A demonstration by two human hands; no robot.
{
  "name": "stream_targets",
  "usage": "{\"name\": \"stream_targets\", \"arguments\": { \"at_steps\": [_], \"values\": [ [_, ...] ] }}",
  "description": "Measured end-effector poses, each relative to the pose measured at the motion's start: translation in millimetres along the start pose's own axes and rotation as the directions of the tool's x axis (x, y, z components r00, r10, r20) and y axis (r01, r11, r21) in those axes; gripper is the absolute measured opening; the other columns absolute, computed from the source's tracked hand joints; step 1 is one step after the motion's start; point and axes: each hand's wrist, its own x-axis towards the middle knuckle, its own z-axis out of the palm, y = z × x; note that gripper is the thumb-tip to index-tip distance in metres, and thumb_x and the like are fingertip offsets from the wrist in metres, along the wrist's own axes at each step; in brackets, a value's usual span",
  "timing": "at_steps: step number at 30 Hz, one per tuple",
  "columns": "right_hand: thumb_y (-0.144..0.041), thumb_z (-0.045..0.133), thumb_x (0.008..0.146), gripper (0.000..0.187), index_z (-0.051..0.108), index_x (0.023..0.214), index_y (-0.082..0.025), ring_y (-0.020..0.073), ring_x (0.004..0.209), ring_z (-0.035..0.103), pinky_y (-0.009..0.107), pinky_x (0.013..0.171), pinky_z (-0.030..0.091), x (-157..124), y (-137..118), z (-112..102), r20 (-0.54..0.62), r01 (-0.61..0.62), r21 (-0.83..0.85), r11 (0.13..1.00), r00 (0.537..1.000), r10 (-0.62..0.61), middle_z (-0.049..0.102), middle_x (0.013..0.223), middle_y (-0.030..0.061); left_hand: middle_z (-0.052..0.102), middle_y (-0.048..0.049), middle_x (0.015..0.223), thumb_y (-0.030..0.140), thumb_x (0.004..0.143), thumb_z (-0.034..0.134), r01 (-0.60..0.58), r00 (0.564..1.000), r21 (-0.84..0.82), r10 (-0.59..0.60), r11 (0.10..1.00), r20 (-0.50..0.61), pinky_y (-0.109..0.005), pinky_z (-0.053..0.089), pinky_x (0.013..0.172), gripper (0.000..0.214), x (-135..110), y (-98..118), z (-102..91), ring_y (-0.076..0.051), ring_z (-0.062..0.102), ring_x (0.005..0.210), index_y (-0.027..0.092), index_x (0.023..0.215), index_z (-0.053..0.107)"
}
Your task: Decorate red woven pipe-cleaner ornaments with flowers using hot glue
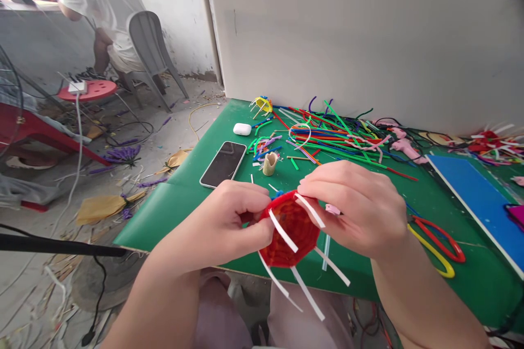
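Note:
Over the near edge of the green table I hold a small red woven bowl-like piece [282,248] with several white strips sticking out from its rim. My left hand [229,223] pinches its left rim between thumb and fingers. On the upper right rim, the fingers of my right hand [356,207] are closed near the base of a white strip. A bit of blue shows behind the piece's top edge. Beyond my hands stands a short bamboo-like cup [269,164]. A similar yellow piece with white strips [262,104] lies at the table's far left corner.
A phone [223,164] and a white earbud case [242,129] lie on the green table [176,212]. Colourful pipe cleaners [339,139] pile along the back panel, beside a pink glue gun [405,147]. Scissors [442,240] and a blue board [475,196] are right. A person [106,11] sits far left.

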Motion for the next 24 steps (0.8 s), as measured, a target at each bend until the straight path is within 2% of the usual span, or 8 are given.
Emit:
{"name": "stream_targets", "arguments": {
  "at_steps": [13,24],
  "values": [
    [-0.01,0.063,0.074,0.01,0.063,0.081,-0.016,0.013,0.073,0.062,0.024,0.062,0.053,3.2,-1.6,-2.1,-0.03,0.025,0.04,0.999,0.999,-0.024,0.067,0.075,0.0037,0.032,0.0045,0.052,0.007,0.073,0.046,-0.002,1.0,0.001,0.002,1.0,0.005,-0.02,0.025,0.047,0.024,-0.4,0.0,-0.1,-0.005,0.029,0.05,0.015,0.052,0.038],
    [-0.01,0.064,0.074,0.01,0.062,0.081,-0.016,0.0136,0.074,0.061,0.025,0.064,0.053,0.6,-0.4,-0.7,-0.014,0.012,0.031,0.999,1.0,-0.012,0.067,0.076,0.0046,0.03,0.0055,0.051,0.005,0.071,0.047,-0.024,0.999,-0.016,0.023,1.0,-0.044,-0.02,0.024,0.046,0.025,0.4,1.2,1.3,-0.005,0.027,0.05,0.014,0.05,0.038]
  ]
}}
